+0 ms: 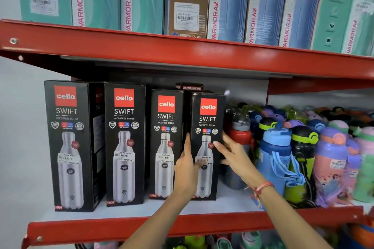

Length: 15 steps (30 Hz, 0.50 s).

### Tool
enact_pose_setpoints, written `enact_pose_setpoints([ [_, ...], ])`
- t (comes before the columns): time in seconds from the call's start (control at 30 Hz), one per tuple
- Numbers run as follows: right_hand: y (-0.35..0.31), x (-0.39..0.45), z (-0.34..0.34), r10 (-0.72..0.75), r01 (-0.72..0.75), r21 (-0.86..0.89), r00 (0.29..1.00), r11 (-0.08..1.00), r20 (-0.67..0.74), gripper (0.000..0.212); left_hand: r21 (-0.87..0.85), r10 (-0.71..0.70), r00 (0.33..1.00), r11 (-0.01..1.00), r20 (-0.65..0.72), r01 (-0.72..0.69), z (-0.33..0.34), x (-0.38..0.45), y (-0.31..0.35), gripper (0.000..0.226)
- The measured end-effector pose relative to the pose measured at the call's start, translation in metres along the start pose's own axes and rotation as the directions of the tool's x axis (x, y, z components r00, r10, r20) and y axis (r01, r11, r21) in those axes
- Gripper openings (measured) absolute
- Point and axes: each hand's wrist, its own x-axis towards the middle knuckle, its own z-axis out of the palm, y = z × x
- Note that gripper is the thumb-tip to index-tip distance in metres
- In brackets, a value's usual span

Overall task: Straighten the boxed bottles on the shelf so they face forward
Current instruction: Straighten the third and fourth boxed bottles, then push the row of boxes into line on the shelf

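1. Red-painted steel shelf [125,226] is carrying a row of four tall black cardboard bottle boxes along its left part, all standing upright with the printed fronts showing
2. Loose plastic bottles [303,147] in blue, purple, green and red are crowding the right part of that same level, just beside the last box
3. Fourth black box from the left [208,119], the rightmost and the one in hand, is standing between the third black box [166,119] and the loose bottles, sitting a little further back than the two leftmost
4. Left hand [185,170] is lying flat against this box's left edge, fingers stretched upward, pressing rather than clasping
5. Right hand [232,155] is bracketing the right edge, fingers spread and only lightly curled around the corner, so neither hand is closing into a full grip
6. Judging from this, turning is best done by pushing one edge while the other hand is acting as a pivot, keeping the base on the shelf, sliding it forward to line up with its neighbours, and watching that the right-hand fingers are not knocking the red bottle [239,137] behind them
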Motion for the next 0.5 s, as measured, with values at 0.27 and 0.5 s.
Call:
enact_pose_setpoints([
  [0.27, -0.024, -0.039, 0.087, -0.528, 0.258, -0.521, 0.703, 0.814, -0.477, 0.036, -0.069, 0.110, 0.989, 0.991, -0.103, -0.117, -0.081, -0.033, -0.027, 0.016],
  [0.5, -0.035, -0.062, 0.192, -0.409, 0.388, -0.216, 0.910, 0.896, -0.061, 0.028, 0.001, 0.094, 0.841, 0.994, -0.532, -0.111, -0.196, -0.058, -0.095, 0.020],
])
